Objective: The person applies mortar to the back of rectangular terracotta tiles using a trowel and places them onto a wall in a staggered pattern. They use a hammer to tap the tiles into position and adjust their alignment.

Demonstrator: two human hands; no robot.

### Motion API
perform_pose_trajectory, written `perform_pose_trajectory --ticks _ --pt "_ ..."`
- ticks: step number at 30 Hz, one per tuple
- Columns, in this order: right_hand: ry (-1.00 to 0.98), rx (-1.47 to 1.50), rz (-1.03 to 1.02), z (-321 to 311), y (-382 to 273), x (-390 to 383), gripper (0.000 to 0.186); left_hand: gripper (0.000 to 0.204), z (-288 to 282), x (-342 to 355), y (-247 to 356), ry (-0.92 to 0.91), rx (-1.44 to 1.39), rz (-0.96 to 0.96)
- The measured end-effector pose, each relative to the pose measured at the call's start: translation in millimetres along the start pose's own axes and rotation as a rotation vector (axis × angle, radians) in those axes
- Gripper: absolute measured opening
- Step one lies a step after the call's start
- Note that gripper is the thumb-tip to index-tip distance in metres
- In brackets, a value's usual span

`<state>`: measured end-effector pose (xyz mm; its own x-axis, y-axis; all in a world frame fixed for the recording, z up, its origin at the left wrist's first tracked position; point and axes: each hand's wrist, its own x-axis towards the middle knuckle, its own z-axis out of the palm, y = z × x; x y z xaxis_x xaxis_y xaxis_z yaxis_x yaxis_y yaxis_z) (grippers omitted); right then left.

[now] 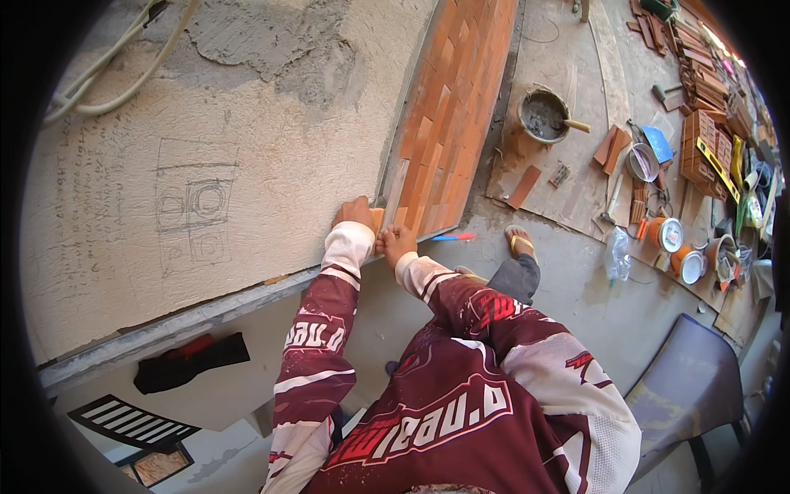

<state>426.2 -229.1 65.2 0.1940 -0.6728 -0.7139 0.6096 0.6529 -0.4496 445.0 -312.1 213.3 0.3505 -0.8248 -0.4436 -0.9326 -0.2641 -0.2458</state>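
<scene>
My left hand point(355, 212) is closed at the corner where the rough plaster wall point(296, 165) meets a strip of orange brick tiles point(448, 115). A small orange brick tile point(378, 217) shows at its fingers, partly covered by the hand. Just right of it and slightly lower, my right hand point(398, 242) has its fingers pinched together at the lower end of the tiled strip. What those fingers hold is hidden. A pale narrow strip point(397, 188) runs along the tiles' left edge above the hands.
A mortar bucket point(544, 115) with a wooden-handled tool stands on boards at the right. Loose tiles point(524, 188), a hammer point(611, 202), a yellow level point(717, 169) and paint tubs point(665, 234) lie beyond. A cable point(107, 66) hangs upper left; a blue-red pencil-like tool point(454, 237) is near the tiles.
</scene>
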Motion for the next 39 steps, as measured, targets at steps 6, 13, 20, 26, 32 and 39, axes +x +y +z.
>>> perform_pose_trajectory --ticks 6,13,20,26,32,39 --pt "0.036 -0.056 0.019 1 -4 -1 0.014 0.026 2 0 -3 -0.012 0.014 0.008" --pt "0.032 -0.072 0.034 1 -9 -3 0.015 0.026 3 2 -4 -0.018 -0.015 0.008" --pt "0.056 -0.118 0.029 3 -17 -12 0.016 0.023 0 -1 -2 -0.011 0.001 0.009" --pt "0.013 -0.195 -0.016 0 -17 -10 0.015 0.022 1 1 -2 -0.024 0.012 0.001" --pt "-0.012 -0.117 0.007 -1 -15 -9 0.015 0.024 -1 1 1 -0.028 0.035 -0.003" --pt "-0.037 -0.121 -0.011 -4 -6 -4 0.019 0.023 -5 1 2 -0.048 0.039 0.014"
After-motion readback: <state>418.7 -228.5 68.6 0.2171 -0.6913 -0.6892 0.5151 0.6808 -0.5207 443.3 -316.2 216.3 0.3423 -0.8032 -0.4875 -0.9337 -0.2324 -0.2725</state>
